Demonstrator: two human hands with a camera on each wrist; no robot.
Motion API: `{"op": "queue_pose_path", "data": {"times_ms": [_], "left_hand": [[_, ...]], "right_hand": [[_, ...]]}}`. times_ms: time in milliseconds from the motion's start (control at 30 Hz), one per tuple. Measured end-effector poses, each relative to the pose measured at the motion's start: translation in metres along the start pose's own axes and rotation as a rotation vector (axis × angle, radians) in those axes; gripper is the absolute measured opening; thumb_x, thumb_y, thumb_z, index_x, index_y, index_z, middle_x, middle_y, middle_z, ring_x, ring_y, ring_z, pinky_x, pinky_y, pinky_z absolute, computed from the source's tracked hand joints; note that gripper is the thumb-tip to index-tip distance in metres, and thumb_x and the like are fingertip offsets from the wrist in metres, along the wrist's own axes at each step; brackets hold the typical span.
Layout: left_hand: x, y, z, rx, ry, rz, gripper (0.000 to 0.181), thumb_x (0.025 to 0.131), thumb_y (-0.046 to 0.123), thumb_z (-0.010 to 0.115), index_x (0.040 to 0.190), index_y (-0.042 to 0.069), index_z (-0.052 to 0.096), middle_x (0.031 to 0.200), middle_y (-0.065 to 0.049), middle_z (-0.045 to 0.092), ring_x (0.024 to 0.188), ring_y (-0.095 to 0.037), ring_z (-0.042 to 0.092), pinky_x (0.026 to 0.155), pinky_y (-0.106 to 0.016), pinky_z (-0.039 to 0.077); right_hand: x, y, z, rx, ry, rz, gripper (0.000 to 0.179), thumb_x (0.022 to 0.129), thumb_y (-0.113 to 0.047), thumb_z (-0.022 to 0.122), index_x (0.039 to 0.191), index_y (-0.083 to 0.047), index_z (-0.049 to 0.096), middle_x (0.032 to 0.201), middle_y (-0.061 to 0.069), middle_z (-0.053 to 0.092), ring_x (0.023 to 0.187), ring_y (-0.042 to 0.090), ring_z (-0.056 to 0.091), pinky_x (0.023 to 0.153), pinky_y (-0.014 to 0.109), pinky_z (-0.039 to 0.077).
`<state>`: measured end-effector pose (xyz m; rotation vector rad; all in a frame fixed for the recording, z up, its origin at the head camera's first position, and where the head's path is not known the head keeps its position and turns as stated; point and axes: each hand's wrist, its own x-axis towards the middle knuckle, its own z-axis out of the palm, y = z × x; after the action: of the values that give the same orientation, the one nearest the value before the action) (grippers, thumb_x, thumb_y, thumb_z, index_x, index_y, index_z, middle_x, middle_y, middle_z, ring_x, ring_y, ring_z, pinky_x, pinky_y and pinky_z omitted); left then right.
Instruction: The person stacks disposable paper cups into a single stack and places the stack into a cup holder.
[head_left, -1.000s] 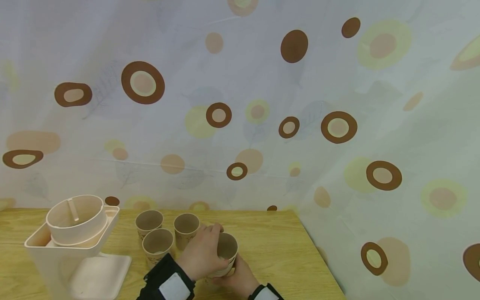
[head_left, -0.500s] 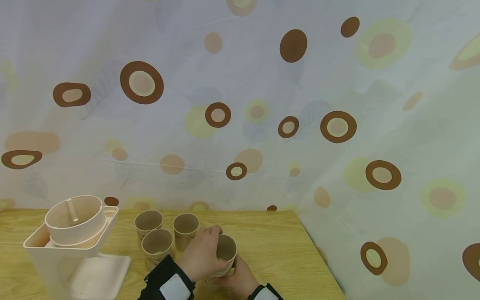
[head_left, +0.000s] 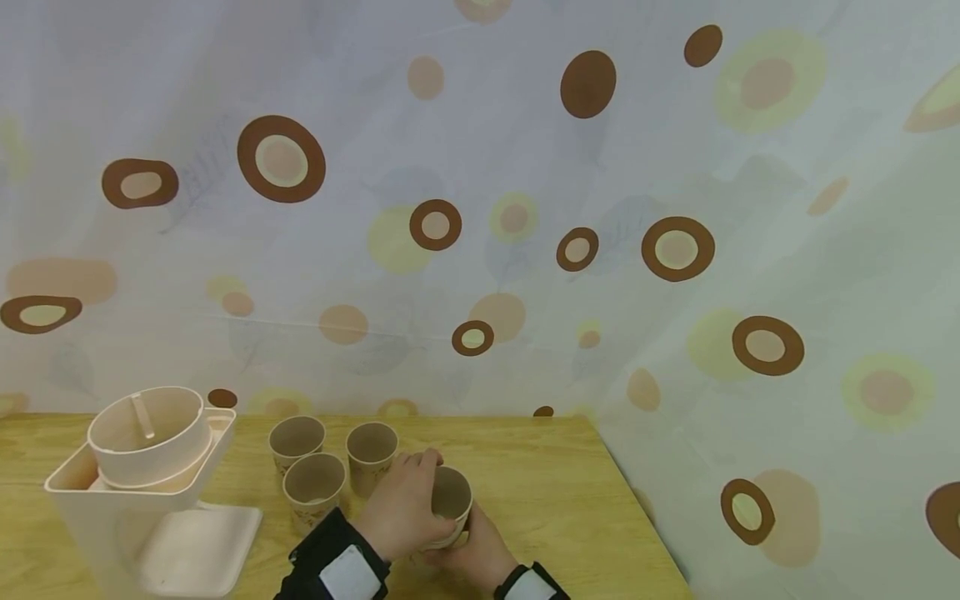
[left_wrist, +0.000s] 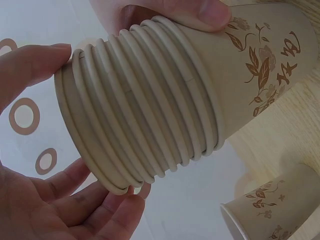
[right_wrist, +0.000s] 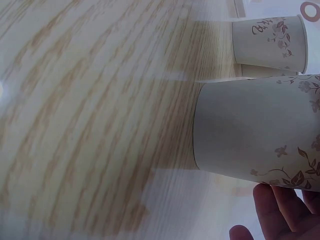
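Note:
Both hands are on a stack of nested paper cups (head_left: 452, 497), pale with brown floral print. In the left wrist view, several rims of the cup stack (left_wrist: 135, 107) lie close together. My left hand (head_left: 402, 506) grips the top cup by its rim, thumb (left_wrist: 52, 57) on one side and fingers curled on the other. Lower down, my right hand (head_left: 482, 552) holds the stack from its right side. The right wrist view shows the bottom cup's wall (right_wrist: 255, 130) with right fingers (right_wrist: 280, 210) against it.
Three paper cups stand upright left of my hands: a back-left cup (head_left: 297, 442), a front cup (head_left: 315, 492) and a right cup (head_left: 372, 454). A white plastic appliance (head_left: 142, 500) with a round top stands farther left. Patterned cloth (head_left: 525, 167) hangs behind the wooden table (head_left: 570, 500).
The head view has shifted slightly. Both hands keep their hold on the cup stack, with hardly any visible movement.

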<state>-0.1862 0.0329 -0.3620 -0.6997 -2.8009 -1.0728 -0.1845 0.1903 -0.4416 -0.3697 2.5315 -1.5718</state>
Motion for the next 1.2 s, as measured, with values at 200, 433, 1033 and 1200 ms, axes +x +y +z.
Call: {"op": "queue_pose_path", "data": {"times_ms": [200, 433, 1033, 1200], "left_hand": [[0.0, -0.001, 0.001, -0.026, -0.003, -0.004, 0.064, 0.065, 0.025, 0.081, 0.115, -0.002, 0.052, 0.105, -0.017, 0.059, 0.092, -0.028, 0.051, 0.069, -0.041, 0.05], [-0.006, -0.011, 0.002, -0.012, 0.028, 0.006, 0.066, 0.068, 0.029, 0.08, 0.118, -0.002, 0.051, 0.109, -0.017, 0.059, 0.095, -0.03, 0.053, 0.073, -0.042, 0.05], [-0.04, -0.076, -0.013, 0.088, 0.492, -0.33, 0.075, 0.071, 0.027, 0.08, 0.124, -0.011, 0.043, 0.123, -0.031, 0.044, 0.111, -0.046, 0.043, 0.089, -0.056, 0.042], [-0.051, -0.097, -0.008, -0.031, 0.524, -0.445, 0.087, 0.072, 0.027, 0.078, 0.133, -0.012, 0.028, 0.128, -0.036, 0.033, 0.117, -0.05, 0.033, 0.091, -0.06, 0.037]], "right_hand": [[0.001, 0.0, -0.002, 0.016, -0.025, 0.033, 0.083, 0.075, -0.02, 0.078, 0.141, -0.001, 0.031, 0.136, 0.02, 0.045, 0.116, 0.033, 0.049, 0.091, 0.049, 0.044], [0.003, 0.0, 0.003, 0.032, -0.043, 0.013, 0.084, 0.076, -0.02, 0.078, 0.143, -0.003, 0.03, 0.139, 0.02, 0.043, 0.121, 0.037, 0.045, 0.095, 0.054, 0.041], [0.006, 0.008, 0.005, -0.061, 0.042, 0.002, 0.077, 0.068, -0.016, 0.083, 0.131, 0.001, 0.042, 0.124, 0.017, 0.056, 0.111, 0.032, 0.053, 0.092, 0.051, 0.043], [0.004, 0.007, 0.005, -0.069, 0.045, -0.022, 0.076, 0.068, -0.017, 0.083, 0.129, 0.003, 0.043, 0.123, 0.019, 0.056, 0.112, 0.035, 0.053, 0.093, 0.053, 0.042]]}}
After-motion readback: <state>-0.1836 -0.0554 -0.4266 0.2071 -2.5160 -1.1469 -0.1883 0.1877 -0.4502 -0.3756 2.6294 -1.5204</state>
